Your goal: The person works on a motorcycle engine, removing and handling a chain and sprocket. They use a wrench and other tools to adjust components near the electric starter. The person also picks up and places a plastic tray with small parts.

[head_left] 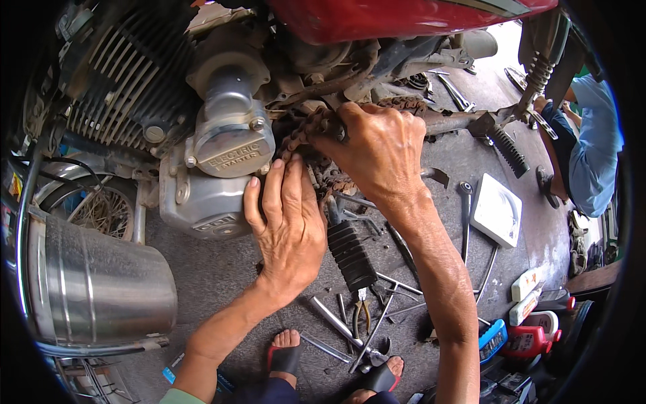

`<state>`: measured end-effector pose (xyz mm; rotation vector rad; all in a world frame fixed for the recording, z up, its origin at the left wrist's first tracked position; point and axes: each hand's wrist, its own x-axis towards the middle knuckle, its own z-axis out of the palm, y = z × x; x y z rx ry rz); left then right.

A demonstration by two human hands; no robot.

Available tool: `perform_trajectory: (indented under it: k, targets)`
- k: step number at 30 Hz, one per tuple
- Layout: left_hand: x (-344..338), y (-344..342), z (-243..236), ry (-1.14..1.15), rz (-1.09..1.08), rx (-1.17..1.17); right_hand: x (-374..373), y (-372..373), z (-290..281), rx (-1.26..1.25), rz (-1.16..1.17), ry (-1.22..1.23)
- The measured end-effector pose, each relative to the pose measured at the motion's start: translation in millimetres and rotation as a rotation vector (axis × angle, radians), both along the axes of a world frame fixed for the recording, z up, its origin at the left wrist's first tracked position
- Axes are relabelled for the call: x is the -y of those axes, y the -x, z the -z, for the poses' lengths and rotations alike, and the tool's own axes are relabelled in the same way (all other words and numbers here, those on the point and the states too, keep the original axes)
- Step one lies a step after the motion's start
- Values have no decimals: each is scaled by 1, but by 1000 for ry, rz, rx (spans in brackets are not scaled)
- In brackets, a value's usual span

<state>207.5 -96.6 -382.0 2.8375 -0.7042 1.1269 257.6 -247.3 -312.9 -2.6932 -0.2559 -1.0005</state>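
Observation:
A rusty, greasy drive chain [306,129] loops around the front sprocket area behind the silver engine cover [202,198]. My right hand [380,151] is closed over this chain, thumb and fingers curled about it; the palm hides part of what it grips. My left hand [289,225] lies with its fingers stretched out and fingertips against the right edge of the engine cover, just below the chain. A ribbed black footrest [351,252] sticks out under my hands. Farther back, more of the chain [404,103] runs toward the rear of the motorcycle.
A finned engine cylinder [128,87] and a red tank [404,17] border the work. On the floor lie pliers [363,315], a ratchet [465,215] and several wrenches. A white box [496,210] and red bottle [528,340] stand right. Another person [592,145] crouches far right.

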Motion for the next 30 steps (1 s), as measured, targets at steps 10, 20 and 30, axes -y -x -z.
perform_trajectory:
  k: [10,20,30]
  targets:
    - [-7,20,-17,-140,19,-170,-9,-1,1,41,91,4]
    - [-4,15,-13,-171,83,-163,8,-8,-2,116,80,-58]
    - [-2,19,-20,-302,66,-246,13,-17,2,151,84,115]
